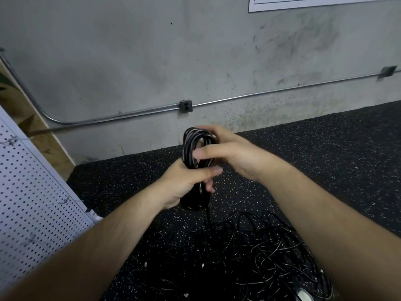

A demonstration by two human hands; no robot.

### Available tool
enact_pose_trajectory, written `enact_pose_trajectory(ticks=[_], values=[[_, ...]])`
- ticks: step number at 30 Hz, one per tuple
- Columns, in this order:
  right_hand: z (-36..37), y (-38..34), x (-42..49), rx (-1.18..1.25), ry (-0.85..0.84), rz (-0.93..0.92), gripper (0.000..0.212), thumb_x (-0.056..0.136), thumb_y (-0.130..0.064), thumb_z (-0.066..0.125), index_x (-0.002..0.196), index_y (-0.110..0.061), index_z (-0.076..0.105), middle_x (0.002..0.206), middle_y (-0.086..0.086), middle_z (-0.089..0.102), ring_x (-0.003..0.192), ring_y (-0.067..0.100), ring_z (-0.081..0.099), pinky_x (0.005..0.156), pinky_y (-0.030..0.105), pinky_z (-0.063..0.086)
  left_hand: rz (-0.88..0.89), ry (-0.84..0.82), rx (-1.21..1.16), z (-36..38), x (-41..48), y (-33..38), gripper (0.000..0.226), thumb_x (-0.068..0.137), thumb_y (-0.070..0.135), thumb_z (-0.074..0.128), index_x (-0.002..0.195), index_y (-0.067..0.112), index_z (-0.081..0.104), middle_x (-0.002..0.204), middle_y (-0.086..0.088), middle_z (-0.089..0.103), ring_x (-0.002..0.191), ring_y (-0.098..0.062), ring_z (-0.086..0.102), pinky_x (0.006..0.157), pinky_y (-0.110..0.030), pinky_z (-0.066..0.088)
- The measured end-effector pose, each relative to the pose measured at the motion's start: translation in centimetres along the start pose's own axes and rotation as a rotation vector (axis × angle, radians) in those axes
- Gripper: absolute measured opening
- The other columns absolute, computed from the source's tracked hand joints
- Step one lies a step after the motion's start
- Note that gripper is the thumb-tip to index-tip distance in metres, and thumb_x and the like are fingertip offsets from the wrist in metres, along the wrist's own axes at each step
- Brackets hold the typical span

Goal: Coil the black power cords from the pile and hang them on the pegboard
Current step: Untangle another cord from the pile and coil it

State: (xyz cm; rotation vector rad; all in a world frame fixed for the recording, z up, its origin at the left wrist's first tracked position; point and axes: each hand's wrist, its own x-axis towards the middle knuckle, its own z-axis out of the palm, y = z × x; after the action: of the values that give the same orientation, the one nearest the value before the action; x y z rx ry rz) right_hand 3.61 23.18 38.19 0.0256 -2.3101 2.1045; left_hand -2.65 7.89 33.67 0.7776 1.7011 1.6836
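Left hand (184, 185) gripped the coiled cord (189, 148) at its middle, right hand (232, 151) pinched its top loops, above a speckled black floor (325, 161) beside a stained concrete wall (152, 61); glossy and black, it trailed a strand into the pile (249, 253) below

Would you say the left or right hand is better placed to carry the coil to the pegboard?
Left, probably: the left hand grips the coil around its middle, and the pegboard stands on that side.
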Motion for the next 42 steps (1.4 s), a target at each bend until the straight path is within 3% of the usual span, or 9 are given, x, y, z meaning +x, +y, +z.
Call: enact_pose_trajectory(ticks=[4,8,13,19,27,30,34,37,42], values=[[2.0,0.1,0.2,0.506,0.008,0.043,0.038,0.081,-0.004,0.074,0.118,-0.009,0.066,0.105,0.019,0.074,0.101,0.033,0.073,0.09,0.038,0.06,-0.035,-0.108,-0.006,1.7,-0.4,-0.1,0.02,0.081,0.011,0.082,0.093,0.004,0.067,0.059,-0.006,0.051,0.052,-0.017,0.05,0.064,-0.039,0.056],[2.3,-0.2,0.2,0.563,-0.002,0.07,0.004,0.097,-0.009,0.063,0.097,-0.012,0.06,0.085,0.01,0.065,0.076,0.028,0.067,0.068,0.036,0.057,-0.136,-0.163,0.059,1.2,-1.0,0.7,0.01,0.077,0.014,0.081,0.076,0.01,0.072,0.066,-0.01,0.065,0.063,-0.025,0.066,0.073,-0.039,0.059],[3.3,-0.6,-0.1,0.565,0.101,0.078,0.024,0.098,-0.033,0.066,0.093,-0.013,0.054,0.066,0.002,0.05,0.057,0.017,0.047,0.063,0.035,0.053,-0.21,-0.296,0.325,0.6,-1.5,0.4,0.02,0.077,0.02,0.084,0.092,0.011,0.074,0.099,-0.011,0.076,0.104,-0.029,0.072,0.102,-0.043,0.052],[3.2,-1.4,0.1,0.568,0.34,0.158,0.041,0.094,-0.045,0.066,0.068,-0.022,0.045,0.049,-0.006,0.031,0.04,0.011,0.023,0.04,0.022,0.022,-0.055,-0.036,0.289,3.8,-1.6,-1.4,0.021,0.097,0.009,0.063,0.077,0.012,0.058,0.059,-0.008,0.065,0.062,-0.029,0.064,0.069,-0.035,0.051],[3.4,-1.6,0.9,0.554,0.428,0.158,0.041,0.098,-0.034,0.057,0.062,-0.022,0.041,0.049,-0.004,0.027,0.04,0.012,0.02,0.04,0.021,0.021,0.078,0.116,0.409,4.3,-1.3,-1.5,0.023,0.102,0.016,0.055,0.08,0.012,0.052,0.046,0.0,0.05,0.04,-0.02,0.053,0.043,-0.029,0.041],[3.1,-1.3,0.9,0.493,0.39,0.151,0.041,0.094,-0.049,0.065,0.071,-0.017,0.052,0.053,0.0,0.046,0.043,0.015,0.043,0.046,0.025,0.042,0.065,0.015,0.284,3.4,-1.4,-1.3,0.007,0.101,0.022,0.063,0.102,0.015,0.062,0.078,-0.006,0.072,0.062,-0.033,0.07,0.065,-0.038,0.059],[2.4,-1.3,0.6,0.425,0.375,0.075,0.05,0.087,-0.058,0.069,0.091,-0.009,0.062,0.073,0.009,0.071,0.067,0.023,0.07,0.075,0.04,0.061,0.067,0.056,0.189,2.0,-1.5,-1.5,0.028,0.094,0.033,0.065,0.12,0.022,0.066,0.11,-0.003,0.076,0.101,-0.028,0.074,0.096,-0.049,0.056],[2.0,-1.1,0.4,0.375,0.367,0.038,0.053,0.086,-0.058,0.071,0.103,-0.008,0.064,0.088,0.013,0.077,0.08,0.025,0.074,0.077,0.04,0.061,0.07,0.171,0.182,1.8,-1.4,-1.1,0.012,0.103,0.024,0.058,0.106,0.03,0.067,0.092,0.008,0.074,0.092,-0.014,0.071,0.079,-0.041,0.059],[0.7,0.3,0.2,0.133,0.309,-0.019,0.045,0.088,-0.042,0.076,0.116,-0.009,0.065,0.111,0.016,0.075,0.092,0.025,0.073,0.087,0.042,0.06,0.075,0.247,0.083,1.5,-1.4,0.0,0.013,0.106,0.021,0.052,0.108,0.027,0.063,0.108,-0.007,0.07,0.098,-0.028,0.071,0.068,-0.043,0.061]])
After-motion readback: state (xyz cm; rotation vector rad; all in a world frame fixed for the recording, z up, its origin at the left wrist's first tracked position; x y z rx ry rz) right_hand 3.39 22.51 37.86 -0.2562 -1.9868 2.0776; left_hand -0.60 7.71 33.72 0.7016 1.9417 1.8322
